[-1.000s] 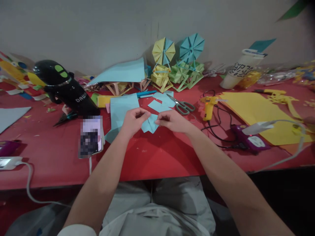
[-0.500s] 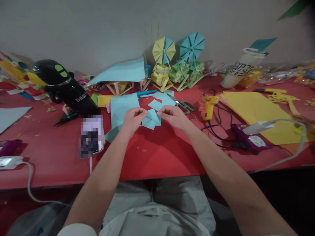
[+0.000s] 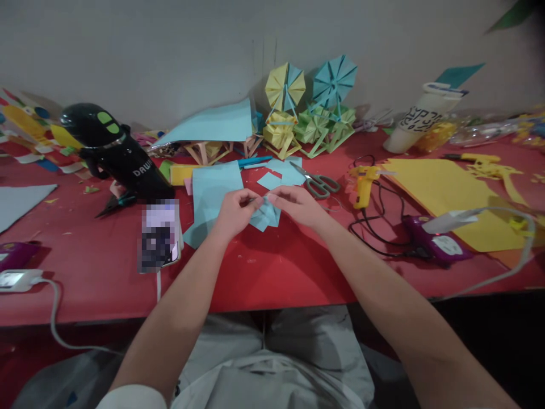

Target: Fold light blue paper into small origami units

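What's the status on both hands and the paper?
Left hand, right hand: both pinching folded blue paper. Scissors close beyond right hand. No visible obstruction.

Fingers hide the upper edge of the folded blue paper; left of it, the phone screen is pixelated.

In they come: my left hand has slid toward three o'clock, my right hand toward nine, and the gap of half a second ago has nearly gone! The folded blue paper has dipped toward six o'clock, its top, visible then, now behind my fingers.
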### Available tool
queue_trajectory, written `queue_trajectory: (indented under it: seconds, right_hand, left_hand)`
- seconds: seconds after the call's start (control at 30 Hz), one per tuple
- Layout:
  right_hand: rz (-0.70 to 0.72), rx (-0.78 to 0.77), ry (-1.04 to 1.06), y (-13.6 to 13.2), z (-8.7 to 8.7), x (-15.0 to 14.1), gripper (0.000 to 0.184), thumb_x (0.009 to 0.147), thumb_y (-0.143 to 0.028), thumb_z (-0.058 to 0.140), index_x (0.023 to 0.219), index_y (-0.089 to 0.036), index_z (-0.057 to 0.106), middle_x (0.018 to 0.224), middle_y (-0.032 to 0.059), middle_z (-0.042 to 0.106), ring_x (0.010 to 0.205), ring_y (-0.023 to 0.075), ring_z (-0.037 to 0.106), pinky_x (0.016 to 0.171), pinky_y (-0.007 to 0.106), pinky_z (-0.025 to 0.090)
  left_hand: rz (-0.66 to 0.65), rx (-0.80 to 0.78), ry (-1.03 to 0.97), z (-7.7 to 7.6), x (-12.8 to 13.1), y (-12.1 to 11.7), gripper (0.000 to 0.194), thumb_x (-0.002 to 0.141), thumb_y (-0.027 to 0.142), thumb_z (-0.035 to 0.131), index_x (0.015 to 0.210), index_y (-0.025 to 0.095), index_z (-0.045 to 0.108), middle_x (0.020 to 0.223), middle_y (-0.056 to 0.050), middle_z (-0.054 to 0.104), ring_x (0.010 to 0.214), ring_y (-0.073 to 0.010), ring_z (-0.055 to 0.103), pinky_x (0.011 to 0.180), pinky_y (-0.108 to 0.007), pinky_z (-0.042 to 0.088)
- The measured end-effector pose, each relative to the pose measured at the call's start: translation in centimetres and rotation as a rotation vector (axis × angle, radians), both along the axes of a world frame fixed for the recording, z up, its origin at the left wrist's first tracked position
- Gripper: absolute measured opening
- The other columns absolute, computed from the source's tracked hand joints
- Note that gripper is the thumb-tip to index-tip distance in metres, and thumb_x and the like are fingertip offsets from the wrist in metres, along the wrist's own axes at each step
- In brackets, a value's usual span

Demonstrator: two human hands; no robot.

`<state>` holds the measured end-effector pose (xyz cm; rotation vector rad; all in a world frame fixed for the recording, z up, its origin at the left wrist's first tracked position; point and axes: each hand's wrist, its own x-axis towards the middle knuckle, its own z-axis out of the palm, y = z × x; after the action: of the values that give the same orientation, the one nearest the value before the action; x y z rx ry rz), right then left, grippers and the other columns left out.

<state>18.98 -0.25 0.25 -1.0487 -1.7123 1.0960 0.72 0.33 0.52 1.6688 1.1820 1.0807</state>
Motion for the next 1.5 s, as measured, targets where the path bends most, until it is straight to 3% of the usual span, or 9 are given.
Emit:
queue_trajectory:
  seconds: [0.1, 0.37, 0.57, 0.7, 0.87, 1.1, 1.37, 1.5]
  right_hand:
    - [-0.065, 0.024, -0.046, -0.13, -0.05, -0.24, 0.035, 0.081, -0.050, 0.063, 0.077, -0.015, 0.066, 0.066, 0.0006, 0.057, 0.059, 0.0107, 0.042, 0.056, 0.027, 0.035]
    - [-0.081, 0.161, -0.072, -0.20, 0.38, -0.11, 0.027, 0.082, -0.040, 0.062, 0.068, -0.017, 0.059, 0.062, -0.0005, 0.055, 0.057, 0.0101, 0.041, 0.056, 0.026, 0.035]
    - [-0.089, 0.051, -0.022, -0.32, 0.54, -0.13, 0.036, 0.080, -0.050, 0.065, 0.069, -0.016, 0.062, 0.058, -0.0024, 0.048, 0.055, 0.0091, 0.036, 0.051, 0.026, 0.029]
    - [-0.092, 0.049, -0.044, -0.12, 0.42, 0.03, 0.035, 0.080, -0.048, 0.064, 0.066, -0.016, 0.058, 0.055, -0.0034, 0.044, 0.052, 0.0084, 0.034, 0.050, 0.026, 0.029]
    - [-0.115, 0.102, -0.060, 0.00, 0.46, 0.14, 0.034, 0.081, -0.046, 0.062, 0.065, -0.016, 0.057, 0.055, -0.0028, 0.045, 0.053, 0.0088, 0.035, 0.050, 0.026, 0.029]
    - [-0.095, 0.014, -0.096, -0.24, 0.34, -0.06, 0.039, 0.078, -0.053, 0.066, 0.064, -0.018, 0.054, 0.052, -0.0059, 0.034, 0.051, 0.0078, 0.029, 0.048, 0.026, 0.023]
    - [-0.106, 0.005, -0.080, -0.19, 0.45, 0.09, 0.035, 0.076, -0.048, 0.069, 0.066, -0.018, 0.055, 0.051, -0.0068, 0.034, 0.050, 0.0077, 0.029, 0.048, 0.026, 0.022]
    - [-0.036, -0.040, 0.066, 0.01, 0.07, -0.09, 0.036, 0.069, -0.048, 0.076, 0.078, -0.017, 0.059, 0.064, -0.0030, 0.051, 0.058, 0.0094, 0.041, 0.054, 0.026, 0.034]
  left_hand:
    - [-0.036, -0.006, -0.007, 0.09, 0.32, -0.27, 0.020, 0.074, 0.036, 0.068, 0.070, 0.016, 0.067, 0.067, -0.002, 0.065, 0.062, -0.0125, 0.054, 0.062, -0.027, 0.043]
    - [-0.074, -0.027, -0.025, 0.30, 0.37, -0.55, 0.021, 0.075, 0.037, 0.068, 0.068, 0.017, 0.068, 0.063, 0.000, 0.063, 0.060, -0.0111, 0.051, 0.060, -0.026, 0.042]
    - [0.019, -0.033, -0.076, -0.29, 0.28, -0.12, 0.023, 0.070, 0.039, 0.075, 0.070, 0.017, 0.072, 0.067, -0.003, 0.070, 0.062, -0.0134, 0.057, 0.060, -0.027, 0.046]
    - [0.060, -0.045, -0.152, -0.52, 0.36, -0.07, 0.027, 0.071, 0.042, 0.076, 0.080, 0.017, 0.076, 0.075, -0.004, 0.073, 0.066, -0.0138, 0.060, 0.063, -0.027, 0.048]
    - [0.038, -0.066, -0.106, -0.05, 0.44, -0.36, 0.027, 0.070, 0.043, 0.077, 0.073, 0.016, 0.074, 0.063, -0.001, 0.066, 0.057, -0.0106, 0.052, 0.056, -0.025, 0.042]
    - [0.065, 0.013, -0.081, -0.09, 0.26, -0.09, 0.024, 0.073, 0.040, 0.074, 0.071, 0.017, 0.070, 0.060, 0.001, 0.062, 0.055, -0.0096, 0.049, 0.055, -0.025, 0.040]
    - [0.028, 0.002, -0.119, -0.21, 0.51, -0.26, 0.022, 0.070, 0.034, 0.076, 0.081, 0.016, 0.071, 0.072, -0.002, 0.069, 0.066, -0.0129, 0.059, 0.065, -0.027, 0.048]
    - [0.090, 0.022, -0.170, -0.59, 0.37, 0.18, 0.022, 0.068, 0.032, 0.077, 0.082, 0.016, 0.070, 0.072, -0.001, 0.067, 0.065, -0.0118, 0.057, 0.063, -0.026, 0.047]
